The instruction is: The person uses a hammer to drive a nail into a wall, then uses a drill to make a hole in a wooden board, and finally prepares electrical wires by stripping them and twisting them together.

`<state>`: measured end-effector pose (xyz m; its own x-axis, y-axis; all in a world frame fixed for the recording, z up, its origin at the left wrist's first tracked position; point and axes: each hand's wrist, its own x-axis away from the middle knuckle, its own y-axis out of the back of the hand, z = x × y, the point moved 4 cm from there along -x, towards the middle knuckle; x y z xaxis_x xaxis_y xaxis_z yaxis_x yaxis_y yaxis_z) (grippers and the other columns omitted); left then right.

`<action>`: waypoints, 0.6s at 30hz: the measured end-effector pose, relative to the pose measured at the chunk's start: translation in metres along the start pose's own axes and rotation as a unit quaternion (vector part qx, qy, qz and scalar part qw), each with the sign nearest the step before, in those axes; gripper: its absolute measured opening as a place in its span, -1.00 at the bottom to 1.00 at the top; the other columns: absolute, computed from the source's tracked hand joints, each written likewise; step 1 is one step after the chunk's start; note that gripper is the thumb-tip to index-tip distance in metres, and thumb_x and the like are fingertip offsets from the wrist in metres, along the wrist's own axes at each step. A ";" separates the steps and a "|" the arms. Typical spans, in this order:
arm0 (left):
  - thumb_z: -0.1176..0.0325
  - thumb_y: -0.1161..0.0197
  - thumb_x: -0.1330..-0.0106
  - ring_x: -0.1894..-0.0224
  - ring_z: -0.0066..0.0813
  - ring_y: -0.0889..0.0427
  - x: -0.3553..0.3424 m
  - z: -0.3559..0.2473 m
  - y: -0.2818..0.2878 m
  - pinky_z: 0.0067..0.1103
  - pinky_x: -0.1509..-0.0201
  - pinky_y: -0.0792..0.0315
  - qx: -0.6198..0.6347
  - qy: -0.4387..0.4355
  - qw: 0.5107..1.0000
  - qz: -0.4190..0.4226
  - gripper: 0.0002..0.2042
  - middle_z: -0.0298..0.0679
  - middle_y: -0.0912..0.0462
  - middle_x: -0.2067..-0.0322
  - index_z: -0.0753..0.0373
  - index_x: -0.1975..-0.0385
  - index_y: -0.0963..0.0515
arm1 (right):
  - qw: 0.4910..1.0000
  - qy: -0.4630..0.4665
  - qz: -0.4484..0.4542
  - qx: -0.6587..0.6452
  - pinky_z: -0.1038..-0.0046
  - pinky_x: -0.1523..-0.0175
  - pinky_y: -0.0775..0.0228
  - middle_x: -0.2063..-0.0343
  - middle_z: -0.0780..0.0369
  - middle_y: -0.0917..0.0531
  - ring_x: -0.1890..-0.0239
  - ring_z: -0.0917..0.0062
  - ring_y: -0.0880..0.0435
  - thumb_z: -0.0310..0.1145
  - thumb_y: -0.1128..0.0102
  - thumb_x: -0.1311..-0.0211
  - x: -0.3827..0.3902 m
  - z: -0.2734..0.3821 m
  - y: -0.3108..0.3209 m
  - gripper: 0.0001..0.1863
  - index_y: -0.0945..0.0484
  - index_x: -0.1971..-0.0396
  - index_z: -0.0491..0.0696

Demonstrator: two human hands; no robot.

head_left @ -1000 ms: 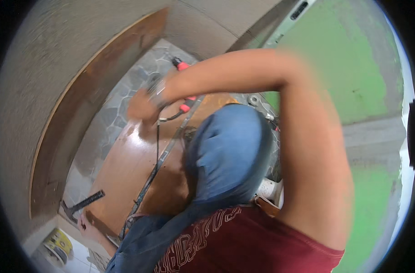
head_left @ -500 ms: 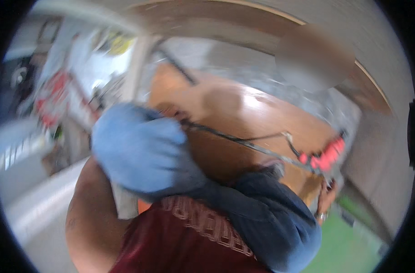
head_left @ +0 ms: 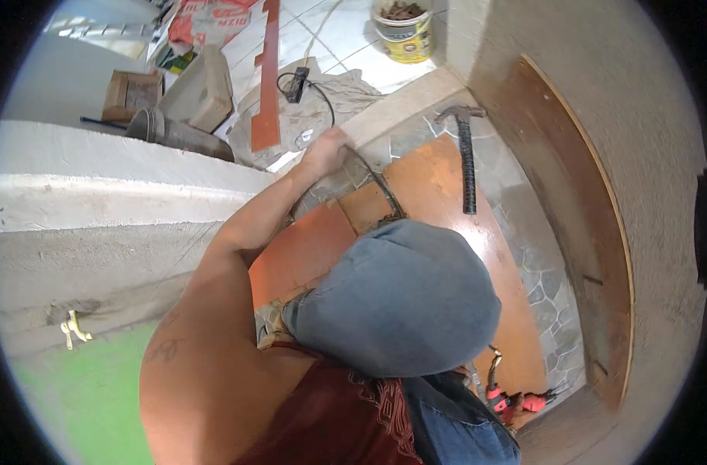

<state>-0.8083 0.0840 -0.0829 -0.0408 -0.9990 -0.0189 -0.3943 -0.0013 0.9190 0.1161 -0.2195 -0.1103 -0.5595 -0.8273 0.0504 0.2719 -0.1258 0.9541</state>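
My left hand (head_left: 328, 153) is at the black cable (head_left: 378, 177), its fingers too blurred for me to tell whether they grip it. My right hand (head_left: 514, 411), mostly hidden, is at the red power tool (head_left: 534, 402) by the brown board's (head_left: 429, 182) near corner; its grip I can't tell. A hammer (head_left: 467, 159) overlaps the board's far end; beyond stands a bucket (head_left: 406, 48).

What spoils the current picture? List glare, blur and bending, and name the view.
Head view: white glare on the wooden panel, just below the handle of the hammer; head view: left hand slightly soft, hammer clearer; head view: fisheye bowing of the long brown board, black corners.
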 end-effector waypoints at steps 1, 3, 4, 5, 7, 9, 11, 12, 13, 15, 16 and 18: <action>0.29 -0.18 -0.25 -0.06 0.02 -0.54 -0.006 0.002 0.006 -0.20 -0.22 -0.41 0.011 0.036 0.998 -0.047 -0.77 -0.07 -0.60 0.08 0.21 0.15 -0.60 | 1.000 -0.021 0.006 0.010 0.19 -0.36 -0.26 -0.21 -0.19 -0.46 -0.25 0.07 -0.48 0.09 -0.51 -0.05 -0.002 0.012 0.007 0.05 -0.21 -0.28 -0.40; 0.22 -0.20 -0.26 -0.06 0.03 -0.54 -0.012 0.030 0.006 -0.17 -0.23 -0.39 -0.015 0.126 0.981 -0.147 -0.70 -0.03 -0.60 0.09 0.24 0.09 -0.58 | 0.999 -0.038 0.016 0.024 0.18 -0.36 -0.27 -0.21 -0.19 -0.47 -0.25 0.06 -0.49 0.09 -0.51 -0.05 -0.003 0.026 0.012 0.04 -0.22 -0.27 -0.40; 0.15 -0.21 -0.27 -0.06 0.05 -0.53 -0.018 0.048 0.008 -0.15 -0.24 -0.37 -0.050 0.202 0.948 -0.242 -0.63 0.00 -0.60 0.09 0.27 0.04 -0.56 | 0.998 -0.046 0.019 0.031 0.18 -0.35 -0.27 -0.20 -0.20 -0.47 -0.24 0.06 -0.49 0.09 -0.51 -0.05 -0.004 0.031 0.013 0.04 -0.22 -0.27 -0.39; 0.15 -0.21 -0.27 -0.06 0.05 -0.53 -0.023 0.077 0.007 -0.15 -0.24 -0.37 -0.055 0.208 0.945 -0.247 -0.63 0.00 -0.60 0.09 0.27 0.04 -0.56 | 0.998 -0.049 0.027 0.030 0.18 -0.35 -0.28 -0.20 -0.20 -0.47 -0.24 0.06 -0.49 0.09 -0.51 -0.05 -0.005 0.039 0.006 0.04 -0.22 -0.27 -0.39; -0.02 -0.22 -0.30 -0.13 0.04 -0.52 -0.015 0.155 0.020 -0.20 -0.29 -0.35 0.017 0.389 0.879 -0.277 -0.44 0.03 -0.55 -0.06 0.29 -0.13 -0.48 | 0.998 -0.050 0.047 0.014 0.18 -0.34 -0.29 -0.19 -0.20 -0.48 -0.24 0.05 -0.49 0.08 -0.51 -0.05 -0.007 0.054 -0.017 0.03 -0.22 -0.26 -0.39; -0.03 -0.21 -0.31 -0.13 0.01 -0.52 -0.041 0.165 0.014 -0.15 -0.28 -0.35 0.152 0.426 0.842 -0.295 -0.45 0.01 -0.55 -0.05 0.28 -0.13 -0.48 | 0.997 -0.067 0.033 0.027 0.18 -0.34 -0.29 -0.19 -0.20 -0.48 -0.23 0.04 -0.50 0.08 -0.51 -0.05 -0.009 0.051 -0.004 0.03 -0.22 -0.26 -0.39; -0.03 -0.19 -0.34 -0.14 -0.05 -0.53 -0.065 0.171 0.010 -0.05 -0.27 -0.34 0.385 0.491 0.721 -0.302 -0.46 -0.03 -0.56 -0.04 0.27 -0.13 -0.47 | 0.996 -0.084 0.018 0.037 0.18 -0.33 -0.30 -0.18 -0.20 -0.49 -0.23 0.03 -0.50 0.08 -0.51 -0.04 -0.007 0.048 0.007 0.02 -0.22 -0.25 -0.39; -0.04 -0.18 -0.35 -0.14 -0.08 -0.53 -0.078 0.172 0.011 0.00 -0.26 -0.34 0.491 0.512 0.640 -0.295 -0.47 -0.04 -0.57 -0.03 0.27 -0.13 -0.47 | 0.995 -0.093 0.014 0.039 0.17 -0.33 -0.31 -0.18 -0.21 -0.49 -0.23 0.03 -0.50 0.08 -0.51 -0.04 -0.007 0.047 0.011 0.02 -0.22 -0.25 -0.39; -0.04 -0.17 -0.37 -0.14 -0.11 -0.53 -0.090 0.177 0.017 0.05 -0.25 -0.34 0.584 0.524 0.552 -0.282 -0.47 -0.06 -0.57 -0.02 0.26 -0.13 -0.46 | 0.994 -0.097 0.013 0.040 0.17 -0.33 -0.31 -0.18 -0.21 -0.49 -0.22 0.03 -0.51 0.08 -0.50 -0.04 -0.005 0.047 0.011 0.02 -0.22 -0.25 -0.39; 0.06 -0.14 -0.41 -0.12 -0.05 -0.57 -0.109 0.190 0.037 0.17 -0.21 -0.30 0.629 0.474 0.562 -0.251 -0.53 -0.07 -0.47 -0.14 0.24 -0.18 -0.42 | 0.994 -0.105 0.016 0.036 0.17 -0.32 -0.32 -0.17 -0.21 -0.50 -0.22 0.02 -0.51 0.08 -0.50 -0.04 -0.005 0.052 0.005 0.02 -0.23 -0.24 -0.39; 0.15 -0.12 -0.44 -0.09 0.01 -0.60 -0.115 0.196 0.048 0.29 -0.18 -0.26 0.663 0.435 0.565 -0.227 -0.57 -0.09 -0.37 -0.26 0.22 -0.22 -0.37 | 0.993 -0.111 0.020 0.035 0.17 -0.32 -0.32 -0.17 -0.21 -0.50 -0.22 0.02 -0.51 0.08 -0.50 -0.04 -0.003 0.053 0.003 0.01 -0.23 -0.24 -0.39; 0.21 -0.11 -0.44 -0.02 -0.08 -0.64 -0.129 0.218 0.125 0.08 -0.12 -0.43 0.655 0.420 0.565 -0.276 -0.62 -0.08 -0.52 -0.08 0.31 -0.13 -0.44 | 0.992 -0.112 0.060 0.000 0.17 -0.31 -0.33 -0.16 -0.21 -0.50 -0.21 0.01 -0.51 0.08 -0.50 -0.04 0.006 0.058 -0.045 0.01 -0.23 -0.23 -0.38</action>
<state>-1.0522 0.2224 -0.0514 0.6524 -0.5331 0.5388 -0.4982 -0.8373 -0.2253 0.0546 -0.1867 -0.1360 -0.6832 -0.6941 0.2270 0.3462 -0.0342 0.9375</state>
